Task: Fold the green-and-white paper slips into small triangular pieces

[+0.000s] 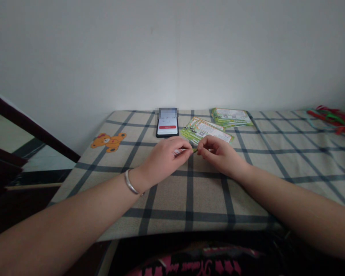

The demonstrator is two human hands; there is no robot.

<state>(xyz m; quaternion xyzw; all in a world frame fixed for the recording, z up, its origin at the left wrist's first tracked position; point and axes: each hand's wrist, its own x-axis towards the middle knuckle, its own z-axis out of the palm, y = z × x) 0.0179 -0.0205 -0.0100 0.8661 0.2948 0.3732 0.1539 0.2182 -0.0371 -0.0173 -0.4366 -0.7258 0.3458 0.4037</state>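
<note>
My left hand [171, 155], with a silver bangle [130, 182] at the wrist, pinches a thin green-and-white paper piece [194, 150] over the checked cloth. Most of that piece is hidden by the fingers; its colours resemble the printed cards nearby. Thumb and forefinger of my right hand [218, 153] close on its right end. Just beyond both hands lie several overlapping green-and-white printed cards [212, 132]. A black phone [167, 124] with its screen lit lies flat behind my left hand.
A second stack of printed cards [232, 117] sits at the back right. Red and green strips [337, 120] lie at the far right. On the left of the checked tablecloth [172, 193] is an orange bear cutout [109, 142]. A pale wall [172, 57] borders the table's back edge.
</note>
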